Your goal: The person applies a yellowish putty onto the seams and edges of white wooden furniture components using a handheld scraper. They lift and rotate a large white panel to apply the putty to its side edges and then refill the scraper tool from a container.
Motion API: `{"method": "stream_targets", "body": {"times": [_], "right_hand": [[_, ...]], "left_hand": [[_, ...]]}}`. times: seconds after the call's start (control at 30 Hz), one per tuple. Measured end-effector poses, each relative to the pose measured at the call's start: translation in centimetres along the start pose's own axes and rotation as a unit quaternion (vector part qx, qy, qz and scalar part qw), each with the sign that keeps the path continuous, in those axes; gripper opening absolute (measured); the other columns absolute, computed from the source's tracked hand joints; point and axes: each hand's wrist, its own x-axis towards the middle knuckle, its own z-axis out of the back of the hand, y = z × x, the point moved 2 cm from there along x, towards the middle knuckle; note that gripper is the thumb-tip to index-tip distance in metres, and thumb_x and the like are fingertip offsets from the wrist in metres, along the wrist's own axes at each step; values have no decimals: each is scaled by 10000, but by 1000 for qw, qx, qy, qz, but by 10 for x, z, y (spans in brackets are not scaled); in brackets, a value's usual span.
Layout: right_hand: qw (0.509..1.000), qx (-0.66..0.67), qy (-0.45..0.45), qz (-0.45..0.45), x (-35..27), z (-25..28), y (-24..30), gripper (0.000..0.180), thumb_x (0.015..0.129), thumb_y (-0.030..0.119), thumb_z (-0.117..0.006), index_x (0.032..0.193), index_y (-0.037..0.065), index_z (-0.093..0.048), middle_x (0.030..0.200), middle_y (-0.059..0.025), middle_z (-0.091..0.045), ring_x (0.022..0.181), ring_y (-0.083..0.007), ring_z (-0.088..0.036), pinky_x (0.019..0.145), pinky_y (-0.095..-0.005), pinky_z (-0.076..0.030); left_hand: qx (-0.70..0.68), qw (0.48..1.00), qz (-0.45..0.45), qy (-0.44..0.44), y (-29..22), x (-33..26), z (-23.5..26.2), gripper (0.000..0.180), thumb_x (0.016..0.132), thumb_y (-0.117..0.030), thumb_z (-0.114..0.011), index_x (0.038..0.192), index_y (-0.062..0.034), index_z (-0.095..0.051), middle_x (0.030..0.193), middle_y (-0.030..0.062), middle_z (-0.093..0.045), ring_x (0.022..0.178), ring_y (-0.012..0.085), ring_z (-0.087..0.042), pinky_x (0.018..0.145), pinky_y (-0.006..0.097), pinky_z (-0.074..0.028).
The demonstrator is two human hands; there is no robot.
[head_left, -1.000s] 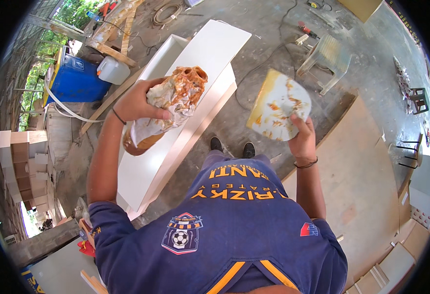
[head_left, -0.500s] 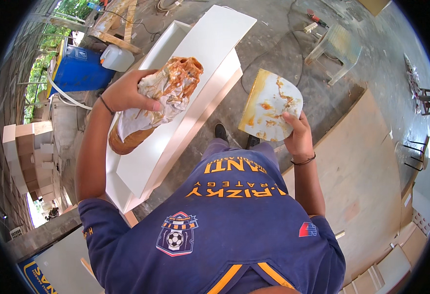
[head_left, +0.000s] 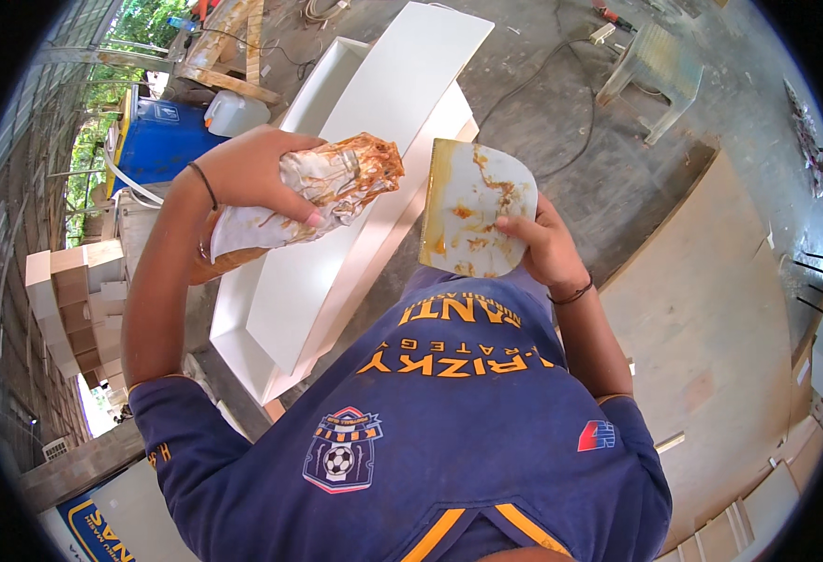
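My left hand (head_left: 252, 173) is wrapped round a crumpled white bag (head_left: 360, 173), its far end coated in sticky brown-orange stuff like glue. The bag lies tilted, and brown shows at its near lower end too. In my right hand (head_left: 554, 245) is a flat, pale plastic spreader (head_left: 477, 220) with one rounded side, pinched with the thumb on its face. Brown smears streak it, and its straight left edge is yellowed. A small gap separates the spreader from the bag; both are held in the air.
Below my hands stands a long white cabinet-like box (head_left: 336, 262) with a white panel on it. A large tan board (head_left: 711, 309) lies to the right. Farther off are a stained stool (head_left: 659, 70), a blue bin (head_left: 163, 140), a white jerrycan (head_left: 235, 114) and a cable (head_left: 591, 103) on the floor.
Both hands have come closer together. The spreader has moved left and turned more upright, while the bag has shifted slightly right and down and lies flatter. Both grips stay closed.
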Motion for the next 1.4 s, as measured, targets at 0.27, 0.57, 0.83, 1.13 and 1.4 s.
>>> {"method": "stream_targets", "body": {"times": [0.27,0.57,0.83,1.13,1.4], "right_hand": [[999,-21,43,-9,7,-11,-5,485,843,33,-580,1300,-53,-444,1175,-144,-608,1055,-206,-602,913,-345,-488],[998,-29,55,-27,5,-15,-6,474,848,25,-565,1301,-47,-445,1166,-148,-613,1041,-207,-615,895,-345,-507],[996,-62,56,-23,4,-18,-4,447,850,19,-547,1283,-52,-461,1145,-136,-620,1007,-193,-623,886,-330,-508],[995,-69,65,-30,6,-20,-5,419,849,28,-533,1256,-55,-483,1122,-134,-629,994,-185,-625,869,-320,-512],[995,-65,68,-30,6,-23,-5,435,852,27,-526,1276,-51,-468,1136,-130,-621,1003,-184,-618,889,-324,-500]], "left_hand": [[38,999,31,18,-18,2,11,808,532,-313,-840,1228,2,-575,1000,125,-694,850,170,-659,818,290,-501],[127,992,13,16,-27,5,13,807,530,-343,-834,1211,10,-586,934,137,-702,795,194,-671,784,297,-508],[155,988,5,15,-30,4,16,796,544,-367,-828,1202,13,-589,879,145,-703,735,219,-682,742,311,-522],[170,985,-3,-2,-29,2,17,834,523,-408,-835,1197,18,-590,881,159,-704,739,240,-689,738,318,-525],[152,988,1,-7,-34,-1,19,858,511,-437,-833,1200,13,-591,886,170,-699,763,265,-684,762,330,-516]]}}
